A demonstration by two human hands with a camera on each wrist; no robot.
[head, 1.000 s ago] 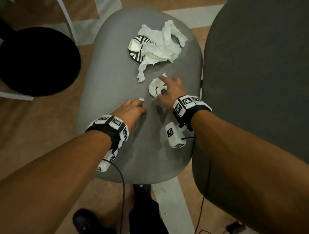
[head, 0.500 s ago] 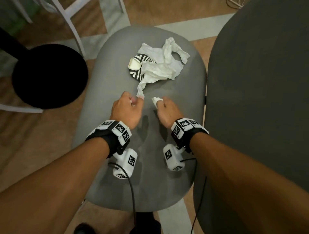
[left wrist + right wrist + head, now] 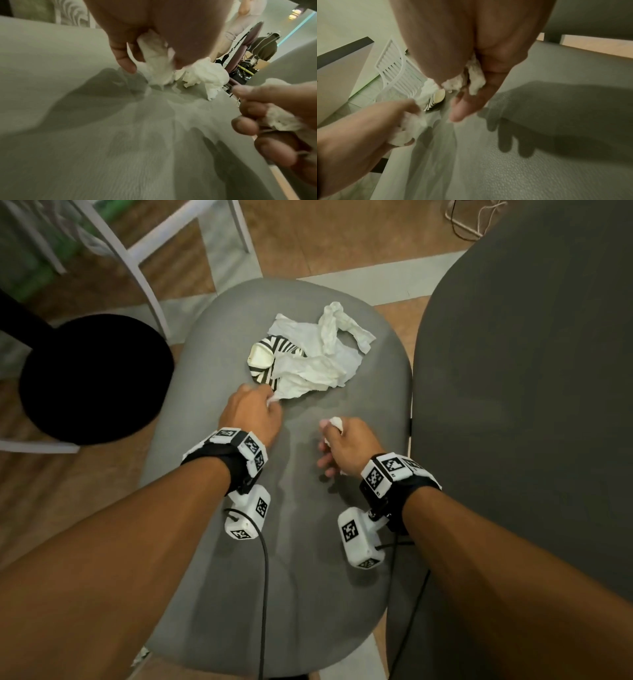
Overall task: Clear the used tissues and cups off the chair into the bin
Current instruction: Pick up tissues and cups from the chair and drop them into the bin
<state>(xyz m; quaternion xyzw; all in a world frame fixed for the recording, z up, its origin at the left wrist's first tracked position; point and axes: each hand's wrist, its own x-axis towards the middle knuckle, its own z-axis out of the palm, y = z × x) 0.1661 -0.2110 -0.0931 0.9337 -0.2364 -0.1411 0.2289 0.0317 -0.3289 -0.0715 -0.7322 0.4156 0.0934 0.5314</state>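
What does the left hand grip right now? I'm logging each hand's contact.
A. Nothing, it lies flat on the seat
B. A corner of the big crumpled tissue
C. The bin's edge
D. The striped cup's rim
B: the left hand pinches the near corner of the big crumpled tissue, which lies over the striped cup.

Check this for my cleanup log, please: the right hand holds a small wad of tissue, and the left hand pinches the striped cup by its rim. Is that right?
Not quite. The left hand pinches a corner of the large crumpled tissue, not the striped cup, which lies untouched under it, as the head view shows. The right hand does hold a small wad of tissue.
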